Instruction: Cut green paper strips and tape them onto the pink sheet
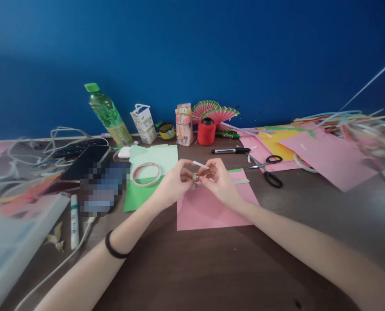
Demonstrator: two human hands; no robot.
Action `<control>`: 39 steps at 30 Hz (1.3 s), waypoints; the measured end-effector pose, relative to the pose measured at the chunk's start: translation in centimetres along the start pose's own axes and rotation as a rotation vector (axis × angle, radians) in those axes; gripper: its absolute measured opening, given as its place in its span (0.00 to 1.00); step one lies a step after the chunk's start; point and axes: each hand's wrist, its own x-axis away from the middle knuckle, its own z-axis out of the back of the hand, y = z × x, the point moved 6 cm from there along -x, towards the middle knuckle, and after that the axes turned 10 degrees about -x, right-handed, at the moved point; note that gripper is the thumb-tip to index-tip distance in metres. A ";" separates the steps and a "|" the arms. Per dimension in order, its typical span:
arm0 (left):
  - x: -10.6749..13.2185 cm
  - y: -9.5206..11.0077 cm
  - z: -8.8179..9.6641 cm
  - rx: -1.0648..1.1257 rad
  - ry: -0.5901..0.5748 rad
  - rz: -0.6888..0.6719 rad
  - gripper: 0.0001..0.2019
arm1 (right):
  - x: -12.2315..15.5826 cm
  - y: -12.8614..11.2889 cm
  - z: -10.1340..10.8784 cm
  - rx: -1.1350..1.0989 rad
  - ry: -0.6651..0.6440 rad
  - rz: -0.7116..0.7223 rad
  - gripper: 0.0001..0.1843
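Head view: fingers hold a white strip; marker lettering is unclear.

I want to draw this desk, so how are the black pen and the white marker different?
The black pen is mostly black with a pale strip, while the white marker is mostly white with a teal band. The pen lies nearly sideways, but the marker runs front to back. The pen is farther back, right of middle; the marker is nearer, at the left. Both lie on the dark table.
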 end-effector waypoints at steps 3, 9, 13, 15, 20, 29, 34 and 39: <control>0.2 0.4 -0.1 -0.103 -0.020 -0.038 0.22 | 0.0 0.0 -0.1 0.076 0.004 0.013 0.15; 0.4 0.7 -0.4 -0.173 -0.041 -0.090 0.24 | 0.1 -0.2 -0.4 0.102 -0.023 0.009 0.14; 0.1 0.4 -0.2 -0.067 -0.025 -0.023 0.22 | -0.1 0.1 0.0 0.040 0.003 -0.016 0.14; 0.0 0.3 0.1 -0.003 -0.002 0.024 0.18 | -0.1 0.3 0.2 -0.002 0.022 -0.023 0.15; -0.3 -0.2 0.9 0.069 0.049 0.077 0.10 | -0.1 0.1 0.2 -0.040 0.025 -0.043 0.16; -0.1 0.4 1.2 -0.104 0.058 -0.013 0.05 | -0.2 -1.4 0.3 0.151 -0.063 0.003 0.09; 0.0 0.8 1.3 -0.206 0.071 -0.016 0.08 | -0.3 -0.7 0.3 0.151 -0.133 0.003 0.09; -0.1 0.5 1.1 -0.074 0.061 0.005 0.07 | -0.5 -0.2 0.8 0.112 -0.102 0.000 0.10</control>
